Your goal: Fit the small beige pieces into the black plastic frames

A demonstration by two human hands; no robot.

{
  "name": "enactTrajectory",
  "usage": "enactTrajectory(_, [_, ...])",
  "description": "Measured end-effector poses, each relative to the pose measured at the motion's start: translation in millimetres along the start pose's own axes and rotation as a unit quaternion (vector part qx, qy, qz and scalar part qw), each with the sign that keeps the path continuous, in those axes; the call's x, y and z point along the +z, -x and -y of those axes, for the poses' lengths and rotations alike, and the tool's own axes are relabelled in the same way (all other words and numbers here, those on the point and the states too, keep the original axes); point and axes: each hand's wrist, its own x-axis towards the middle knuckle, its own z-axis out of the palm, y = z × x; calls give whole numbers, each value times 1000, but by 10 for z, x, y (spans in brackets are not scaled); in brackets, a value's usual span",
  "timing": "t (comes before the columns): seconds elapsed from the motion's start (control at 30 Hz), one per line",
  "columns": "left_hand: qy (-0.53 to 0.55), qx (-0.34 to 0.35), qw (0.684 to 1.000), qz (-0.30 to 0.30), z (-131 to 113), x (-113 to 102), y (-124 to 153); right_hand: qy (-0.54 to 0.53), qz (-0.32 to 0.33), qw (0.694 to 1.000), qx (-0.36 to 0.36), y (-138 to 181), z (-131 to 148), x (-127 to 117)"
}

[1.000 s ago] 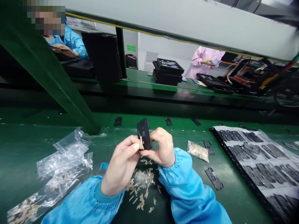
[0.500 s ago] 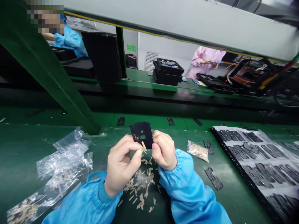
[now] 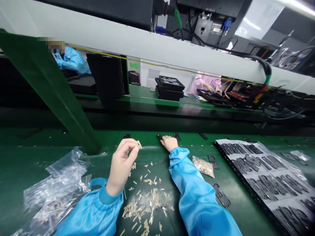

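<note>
My left hand point(image 3: 123, 160) is raised over the bench, thumb and forefinger pinching a small tan strip point(image 3: 139, 144). Reaching forward to the far green band, my right hand point(image 3: 169, 143) has its fingers closed at a thin black plate point(image 3: 159, 136), mostly covered by them. Other black plates lie along that band, one point(image 3: 127, 136) to the left and another point(image 3: 177, 137) just to the right. Between my forearms, many loose tan pieces point(image 3: 149, 181) are scattered on the green surface, with a clear plastic bag point(image 3: 159, 198) among them.
Clear plastic bags point(image 3: 64, 183) lie at the left. To the right are a bag of tan pieces point(image 3: 203, 166), loose black parts point(image 3: 220, 195) and a tray point(image 3: 246, 177) holding rows of black parts. A slanted green post point(image 3: 61, 101) and a white beam point(image 3: 110, 46) stand ahead; two people work beyond.
My right hand has carried the black plate forward, away from my left hand, to the far band. The left hand keeps a tan strip pinched. The view has tilted upward.
</note>
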Motion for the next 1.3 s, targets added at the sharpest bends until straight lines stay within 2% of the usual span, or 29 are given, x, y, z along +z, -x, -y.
enactTrajectory(0.17, [17, -16, 1000, 17, -67, -2, 10, 1, 21, 985, 171, -21, -406, -31])
enactTrajectory(0.27, [27, -31, 999, 33, -56, 8, 2, -54, 16, 977, 207, -21, -533, -120])
enactTrajectory(0.33, [30, -49, 997, 51, -28, 25, -2, -120, 1, 976, 182, -33, -487, -189])
enactTrajectory(0.43, [21, -94, 993, 74, 17, 71, -1, -245, -25, 964, 98, -13, -179, -286])
enactTrajectory(0.5, [12, -116, 989, 87, 28, 102, 3, -322, -33, 945, 35, 85, 138, -340])
enactTrajectory(0.6, [22, -108, 988, 110, -1, 121, 19, -405, -38, 912, -51, 357, 585, -427])
enactTrajectory(0.63, [25, -100, 988, 111, -18, 119, 25, -448, -55, 888, -85, 457, 692, -458])
enactTrajectory(0.67, [23, -94, 989, 108, -37, 113, 32, -458, -84, 879, -103, 551, 772, -488])
enactTrajectory(0.77, [-12, -68, 994, 87, -89, 87, 50, -371, -220, 892, -139, 750, 880, -550])
enactTrajectory(0.83, [-44, -47, 994, 84, -116, 71, 60, -271, -266, 907, -179, 804, 895, -561])
enactTrajectory(0.97, [-103, -9, 990, 93, -155, 56, 73, -168, -279, 915, -237, 809, 906, -545])
enactTrajectory(1.13, [-173, 40, 979, 96, -174, 58, 84, -108, -303, 908, -270, 789, 890, -550])
enactTrajectory(1.3, [-214, 66, 970, 96, -187, 44, 101, -75, -297, 908, -286, 776, 878, -558])
